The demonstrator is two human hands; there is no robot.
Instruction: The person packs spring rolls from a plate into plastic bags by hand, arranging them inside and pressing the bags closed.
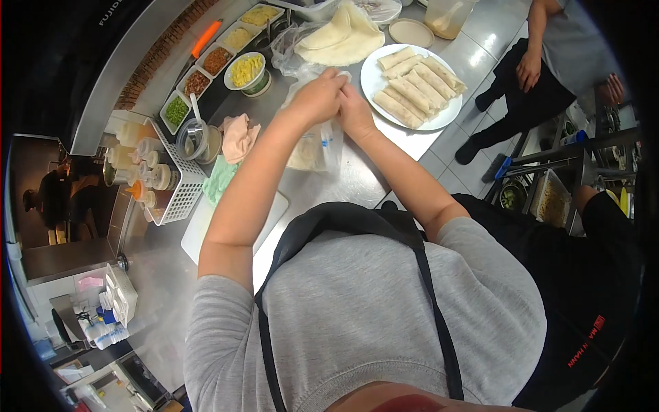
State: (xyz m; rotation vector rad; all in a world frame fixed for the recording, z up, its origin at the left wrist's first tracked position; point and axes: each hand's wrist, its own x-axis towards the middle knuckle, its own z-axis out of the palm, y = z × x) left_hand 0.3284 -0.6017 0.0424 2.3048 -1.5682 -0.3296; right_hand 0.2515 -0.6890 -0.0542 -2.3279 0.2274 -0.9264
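My left hand [316, 101] and my right hand [355, 112] meet over the metal worktop, fingers closed together at the gathered top of a clear plastic bag [331, 147]. The bag hangs down below them, with something pale and flat in its lower part; my left forearm covers some of it. Just to the right, several rolled wraps [419, 86] lie in two rows on a white oval plate [375, 69]. Beyond my hands, a folded stack of thin pale wrappers [340, 34] rests on crumpled plastic.
White trays of fillings, including chopped greens [176, 110], line the left. A bowl of yellow shreds [246, 70] stands nearer. Sauce bottles fill a white basket [180, 182] beside cloths [239, 137] and a cutting board [271, 223]. Another person [556, 62] stands at the right.
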